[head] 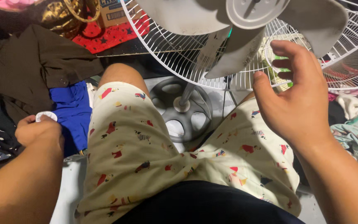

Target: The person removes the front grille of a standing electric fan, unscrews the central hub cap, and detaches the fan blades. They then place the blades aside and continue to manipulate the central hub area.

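Cream patterned shorts (146, 157) on the seated person's legs fill the near middle, with both bare forearms coming in from the near corners. On the left, the left hand (38, 130) is clenched around a small round white plastic cap (46, 116), held over a crumpled blue cloth (73, 114) and a dark brown shirt (30, 66). On the right, the right hand (297, 95) is released, fingers spread and curled, just beside the white wire fan guard (179, 54); whether it touches the wire I cannot tell. Dusty white plastic fan blades (245, 45) hang at the far middle, above the round grey fan base (183, 110) between the knees.
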